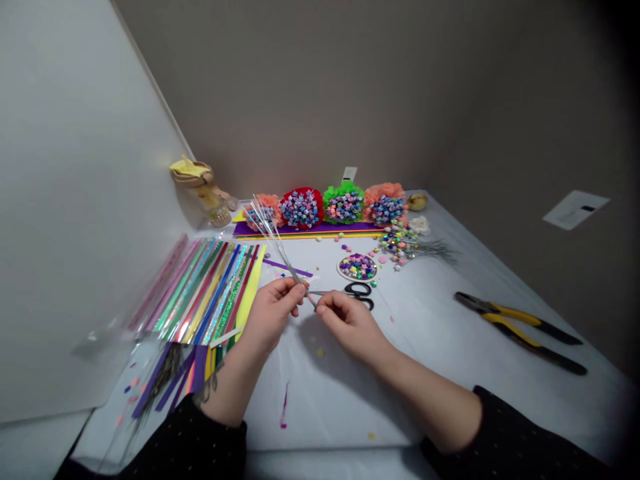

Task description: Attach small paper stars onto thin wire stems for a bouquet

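Note:
A bundle of thin silvery wires (pixel 280 248) slants between my hands, its loose ends fanning out up and to the left. My left hand (pixel 270 313) is closed round the bundle, thumb pressed against the fingers. Lower down, my right hand (pixel 353 327) pinches the bundle's near end between thumb and fingertips. Just beyond my hands lie scissors (pixel 359 289) with black handles, their blades partly hidden. Behind them a small oval dish (pixel 357 267) holds folded paper stars. More wires (pixel 433 250) lie farther right, beside scattered stars (pixel 397 240).
Shiny paper strips (pixel 200 293) in clear plastic lie left, with purple strips (pixel 150 387) and dark wires nearer. Star bouquets (pixel 302 208) line the back beside a glass jar (pixel 219 215). Pliers (pixel 520 330) with yellow-black handles lie right. Paper scraps dot the white table (pixel 340 407).

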